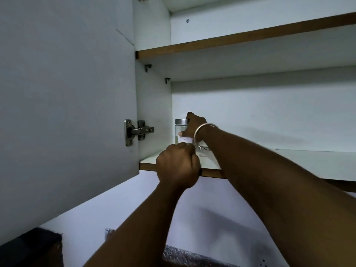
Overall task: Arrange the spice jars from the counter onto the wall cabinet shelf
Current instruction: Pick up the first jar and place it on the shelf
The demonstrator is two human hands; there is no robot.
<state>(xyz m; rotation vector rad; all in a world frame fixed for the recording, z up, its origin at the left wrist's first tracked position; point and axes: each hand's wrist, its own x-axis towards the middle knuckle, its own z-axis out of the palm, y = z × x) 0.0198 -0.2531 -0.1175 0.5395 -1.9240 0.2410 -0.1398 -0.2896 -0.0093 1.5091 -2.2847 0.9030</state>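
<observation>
The cabinet door (67,93) stands swung open at the far left, its metal hinge (138,132) showing against the side wall. Just right of that, the left hand (178,166) is curled tight over the front edge of the lower shelf (289,160). As far as I can tell it grips the edge as a brace and carries nothing else.

Behind it, in the back left corner of that shelf, the spice jar (180,130) stands upright close beside the side wall. It is clear glass with a metal lid. The right hand (194,128) is wrapped round it, thumb across the glass and fingers curled over by the lid, a bangle (202,130) at the wrist. The upper shelf (250,35) runs above.

The step in hand looks like the setting-down of this jar — it seems already seated on the shelf board, though the left hand hides its base, so I cannot be sure. Next, I judge, the fingers need to loosen and the hand draw straight back without tipping the jar. Then it is down to the counter (192,257) for another — only a dark speckled strip of it shows at the bottom, and which jars wait there I cannot see. The next jar would sit well just to the right of this one.
</observation>
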